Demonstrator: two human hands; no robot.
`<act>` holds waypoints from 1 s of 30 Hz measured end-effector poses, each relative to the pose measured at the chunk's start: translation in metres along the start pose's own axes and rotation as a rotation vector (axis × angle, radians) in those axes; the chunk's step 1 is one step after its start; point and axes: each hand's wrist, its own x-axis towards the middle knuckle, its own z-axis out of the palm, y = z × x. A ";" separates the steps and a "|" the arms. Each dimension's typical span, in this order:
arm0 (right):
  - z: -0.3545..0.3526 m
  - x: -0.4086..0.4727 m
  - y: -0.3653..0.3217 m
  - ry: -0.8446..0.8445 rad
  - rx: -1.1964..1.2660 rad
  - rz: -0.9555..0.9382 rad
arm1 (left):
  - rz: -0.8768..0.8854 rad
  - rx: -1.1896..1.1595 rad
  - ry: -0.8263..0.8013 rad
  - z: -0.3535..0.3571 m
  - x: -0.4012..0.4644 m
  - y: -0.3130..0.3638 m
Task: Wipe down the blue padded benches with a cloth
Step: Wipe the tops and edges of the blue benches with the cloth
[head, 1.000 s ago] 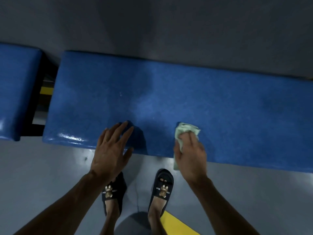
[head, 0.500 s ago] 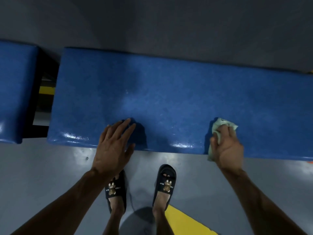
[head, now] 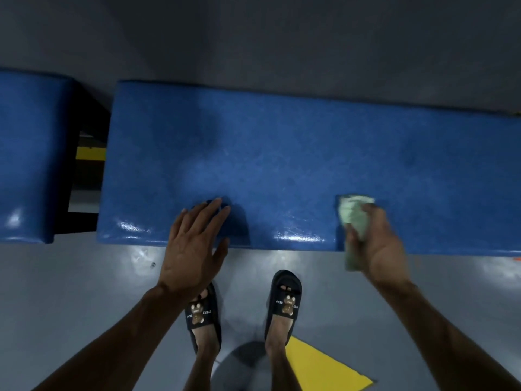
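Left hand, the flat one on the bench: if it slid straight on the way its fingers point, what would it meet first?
Only bare blue padded bench ahead of the left hand; its fingers point away and slightly right. Past the far edge, probably the grey wall.

Grey floor (head: 70,292) with a yellow patch (head: 324,368) — two black bear-print slippers (head: 283,300) stand beside it
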 end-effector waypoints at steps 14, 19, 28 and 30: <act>0.076 -0.032 -0.147 0.013 -0.110 -0.165 | 0.020 0.006 0.028 0.005 -0.003 -0.015; 0.047 -0.012 -0.080 -0.037 -0.203 -0.261 | 0.042 -0.002 0.050 0.003 0.000 -0.020; 0.052 -0.021 -0.075 0.114 -0.061 0.272 | 0.062 -0.027 0.081 0.003 0.000 -0.036; 0.080 -0.034 -0.126 0.099 -0.047 0.251 | 0.075 -0.030 0.086 0.003 0.001 -0.040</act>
